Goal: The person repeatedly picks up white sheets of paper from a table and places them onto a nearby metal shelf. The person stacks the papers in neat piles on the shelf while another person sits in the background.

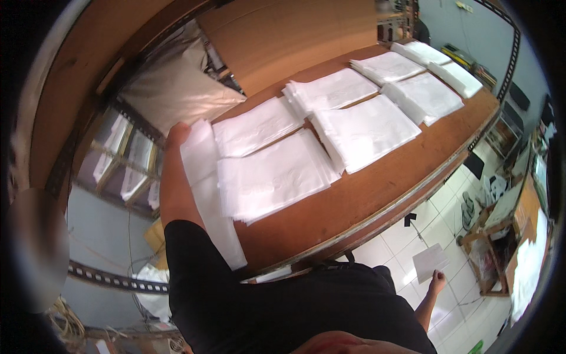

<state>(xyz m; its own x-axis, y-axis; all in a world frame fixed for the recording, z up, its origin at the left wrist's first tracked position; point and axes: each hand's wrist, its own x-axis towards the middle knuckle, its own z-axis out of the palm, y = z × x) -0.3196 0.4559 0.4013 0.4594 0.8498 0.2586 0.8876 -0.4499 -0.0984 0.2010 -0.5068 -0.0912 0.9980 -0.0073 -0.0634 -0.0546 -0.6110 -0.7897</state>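
Note:
My left hand [178, 133] reaches to the far end of a long white stack [206, 189] at the table's left end. It touches the stack's edge, but its fingers are hardly visible. Low on the right, away from the table, my right hand [437, 279] pinches a thin white sheet [429, 263] by its lower edge and holds it above the tiled floor. Closest to my left arm on the table lie a near stack of white sheets [274, 177] with faint raised marks and a farther stack [256, 128] behind it.
More white stacks [368, 133] run in two rows along the brown tabletop [295, 224]. A cardboard panel [289, 41] and a pale sack [183, 94] stand along the back. Metal shelving [118, 283] is at the left, and a wooden stand [495, 236] is on the floor at right.

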